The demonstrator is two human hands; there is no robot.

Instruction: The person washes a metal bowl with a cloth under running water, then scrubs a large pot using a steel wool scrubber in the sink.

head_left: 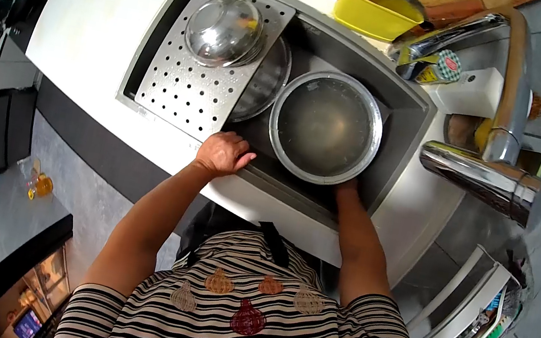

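Note:
A round metal bowl [325, 126] of cloudy water is in the right part of the dark sink [404, 131]. My right hand [347, 187] reaches down at the bowl's near side; its fingers are hidden below the rim, so their grip does not show. My left hand [221, 152] is curled over the sink's front edge, by the near corner of a perforated metal tray [183, 92], with the thumb pointing right. A shiny glass-like bowl [224, 30] stands on that tray. Partly under the tray, a round metal pan or lid [263, 84] lies in the sink.
A chrome faucet [512, 89] arches at the right, its thick spout end [478, 180] near the sink's corner. Behind the sink are a yellow container [377, 18], a jar with a checkered lid [445, 68] and a white dispenser [469, 90]. White counter [105, 17] extends left.

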